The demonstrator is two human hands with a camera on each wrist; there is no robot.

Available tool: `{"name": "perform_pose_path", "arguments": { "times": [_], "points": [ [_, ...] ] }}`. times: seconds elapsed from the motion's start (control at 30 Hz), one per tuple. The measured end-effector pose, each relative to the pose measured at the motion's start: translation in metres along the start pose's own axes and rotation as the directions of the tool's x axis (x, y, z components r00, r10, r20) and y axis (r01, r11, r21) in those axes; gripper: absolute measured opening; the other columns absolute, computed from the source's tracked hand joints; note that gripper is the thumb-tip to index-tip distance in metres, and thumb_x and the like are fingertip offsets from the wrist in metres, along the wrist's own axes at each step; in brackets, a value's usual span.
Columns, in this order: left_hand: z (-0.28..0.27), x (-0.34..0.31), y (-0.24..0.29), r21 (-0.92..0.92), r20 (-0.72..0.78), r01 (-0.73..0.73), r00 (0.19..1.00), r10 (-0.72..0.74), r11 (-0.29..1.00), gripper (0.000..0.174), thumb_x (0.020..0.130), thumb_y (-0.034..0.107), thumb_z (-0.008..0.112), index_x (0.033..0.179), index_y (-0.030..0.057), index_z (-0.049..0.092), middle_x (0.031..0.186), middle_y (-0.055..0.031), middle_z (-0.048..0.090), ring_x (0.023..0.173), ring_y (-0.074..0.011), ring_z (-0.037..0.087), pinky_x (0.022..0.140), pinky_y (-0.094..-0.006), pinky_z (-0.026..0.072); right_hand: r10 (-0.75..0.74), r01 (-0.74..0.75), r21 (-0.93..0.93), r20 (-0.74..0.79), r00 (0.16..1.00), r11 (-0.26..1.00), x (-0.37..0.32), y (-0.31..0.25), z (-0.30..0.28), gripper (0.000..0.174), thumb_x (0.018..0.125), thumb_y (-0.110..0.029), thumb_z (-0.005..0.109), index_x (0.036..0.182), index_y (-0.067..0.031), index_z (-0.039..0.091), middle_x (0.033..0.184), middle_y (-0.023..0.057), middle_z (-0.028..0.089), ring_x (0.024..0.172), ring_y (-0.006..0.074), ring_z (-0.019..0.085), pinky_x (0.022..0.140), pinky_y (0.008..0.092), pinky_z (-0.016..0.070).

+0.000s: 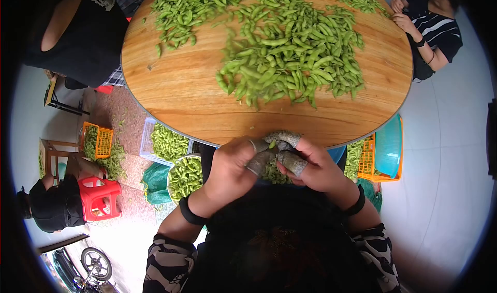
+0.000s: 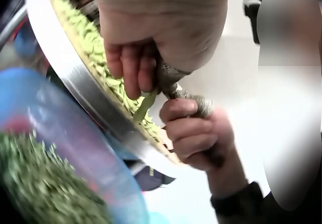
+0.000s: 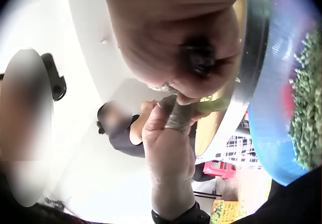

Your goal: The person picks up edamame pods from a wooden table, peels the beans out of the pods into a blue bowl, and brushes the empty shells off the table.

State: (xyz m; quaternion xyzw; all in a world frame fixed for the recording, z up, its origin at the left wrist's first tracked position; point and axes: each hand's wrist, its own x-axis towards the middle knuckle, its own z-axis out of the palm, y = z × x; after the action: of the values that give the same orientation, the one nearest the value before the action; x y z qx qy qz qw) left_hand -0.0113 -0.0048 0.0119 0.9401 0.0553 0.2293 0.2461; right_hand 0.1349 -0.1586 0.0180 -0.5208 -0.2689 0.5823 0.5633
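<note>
Both hands meet just in front of the round table's near edge, with grey coverings on thumbs and forefingers. My left hand pinches a green soybean pod, which points down from its fingertips in the left wrist view. Fingertips of my right hand are right at the left hand's tips. Its other fingers curl round a small dark shiny object, mostly hidden in the palm; I cannot tell its kind. Loose soybean pods lie heaped on the wooden table ahead of the hands.
Below the hands stands a blue translucent tub holding green beans. Pod-filled containers, including a white crate and an orange crate, flank my legs. People sit at the table's left and right. A red stool stands behind left.
</note>
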Motion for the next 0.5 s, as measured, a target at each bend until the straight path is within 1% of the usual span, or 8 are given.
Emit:
{"name": "perform_pose_path", "arguments": {
  "times": [0.03, 0.07, 0.1, 0.17, 0.23, 0.33, 0.43, 0.5],
  "points": [
    [-0.001, -0.003, -0.001, -0.664, 0.187, 0.339, 0.938, -0.291, 0.667, 0.016, 0.079, 0.007, 0.068, 0.093, 0.0013, 0.065, 0.098, -0.0112, 0.065, 0.087, -0.0267, 0.064, 0.079, -0.0339, 0.0494, 0.0, 0.0, 0.001, -0.002, 1.0, 1.0, -0.001, -0.002, -0.001, 0.041, 0.093, -0.003, 0.052, 0.133, -0.0074, 0.049, 0.089, 0.0042, 0.061, 0.059, 0.0075, 0.05, 0.054, 0.0207, 0.0412],
    [0.0, -0.005, -0.003, -0.859, 0.505, 0.5, 0.793, -0.34, -0.11, 0.019, 0.085, 0.01, 0.067, 0.101, 0.0009, 0.066, 0.104, -0.0092, 0.066, 0.091, -0.0218, 0.064, 0.082, -0.0335, 0.0489, 0.031, -0.057, 0.226, 0.119, 0.992, 0.972, -0.003, -0.007, -0.001, 0.038, 0.094, -0.005, 0.052, 0.132, -0.0085, 0.049, 0.089, 0.0024, 0.06, 0.056, 0.0049, 0.046, 0.052, 0.0185, 0.0373],
    [0.001, -0.005, -0.005, -0.858, 0.507, 0.502, 0.792, -0.34, -0.11, 0.019, 0.085, 0.01, 0.067, 0.101, 0.0009, 0.066, 0.104, -0.0092, 0.066, 0.091, -0.0218, 0.064, 0.082, -0.0335, 0.0489, 0.032, -0.137, 0.431, 0.241, 0.97, 0.892, -0.004, -0.009, -0.002, 0.035, 0.096, -0.007, 0.052, 0.131, -0.0096, 0.05, 0.089, 0.0007, 0.059, 0.054, 0.0022, 0.042, 0.049, 0.0164, 0.0334],
    [0.006, -0.006, -0.011, -0.801, 0.568, 0.48, 0.797, -0.203, -0.357, 0.028, 0.092, 0.015, 0.063, 0.115, -0.001, 0.062, 0.11, -0.0072, 0.065, 0.096, -0.0158, 0.062, 0.087, -0.0306, 0.0475, 0.052, -0.158, 0.442, 0.243, 0.969, 0.883, -0.004, -0.008, -0.001, 0.032, 0.096, -0.007, 0.052, 0.128, -0.008, 0.051, 0.089, 0.0007, 0.059, 0.057, 0.0023, 0.044, 0.05, 0.0169, 0.0353],
    [0.009, -0.008, -0.013, -0.817, 0.567, 0.501, 0.79, -0.235, -0.285, 0.034, 0.092, 0.015, 0.062, 0.12, -0.0019, 0.058, 0.109, -0.0097, 0.065, 0.098, -0.0175, 0.062, 0.089, -0.0307, 0.0472, -0.012, 0.01, 0.06, 0.028, 1.0, 0.998, -0.008, -0.013, 0.007, 0.03, 0.097, -0.005, 0.05, 0.127, -0.0066, 0.052, 0.088, 0.0009, 0.059, 0.059, 0.0025, 0.045, 0.05, 0.0173, 0.0364],
    [0.007, -0.004, -0.005, -0.801, 0.591, 0.508, 0.757, -0.28, -0.317, 0.035, 0.092, 0.016, 0.062, 0.121, -0.0023, 0.055, 0.106, -0.0097, 0.066, 0.094, -0.0173, 0.064, 0.087, -0.0314, 0.0488, -0.17, 0.17, -0.042, 0.009, 0.985, 0.985, -0.008, -0.016, 0.012, 0.03, 0.097, -0.004, 0.048, 0.126, -0.0049, 0.052, 0.086, 0.0008, 0.059, 0.06, 0.0033, 0.047, 0.051, 0.0179, 0.0377],
    [0.004, 0.001, 0.001, -0.762, 0.614, 0.514, 0.766, -0.189, -0.393, 0.027, 0.095, 0.021, 0.057, 0.11, -0.0012, 0.055, 0.092, -0.0114, 0.064, 0.084, -0.024, 0.065, 0.075, -0.0341, 0.0517, -0.18, 0.175, -0.092, -0.05, 0.982, 0.98, -0.005, -0.016, 0.015, 0.03, 0.097, -0.005, 0.047, 0.126, -0.0042, 0.052, 0.08, -0.0005, 0.058, 0.058, 0.0035, 0.048, 0.049, 0.019, 0.039],
    [0.006, 0.002, 0.005, -0.807, 0.49, 0.567, 0.8, -0.345, 0.168, 0.019, 0.095, 0.017, 0.057, 0.103, 0.0006, 0.054, 0.087, -0.0083, 0.062, 0.079, -0.0203, 0.064, 0.068, -0.0289, 0.05, -0.115, 0.108, -0.085, -0.081, 0.99, 0.99, -0.006, -0.01, 0.011, 0.028, 0.097, -0.006, 0.046, 0.124, -0.0039, 0.053, 0.078, -0.0008, 0.058, 0.055, 0.0038, 0.048, 0.048, 0.0194, 0.0391]
  ]
}}
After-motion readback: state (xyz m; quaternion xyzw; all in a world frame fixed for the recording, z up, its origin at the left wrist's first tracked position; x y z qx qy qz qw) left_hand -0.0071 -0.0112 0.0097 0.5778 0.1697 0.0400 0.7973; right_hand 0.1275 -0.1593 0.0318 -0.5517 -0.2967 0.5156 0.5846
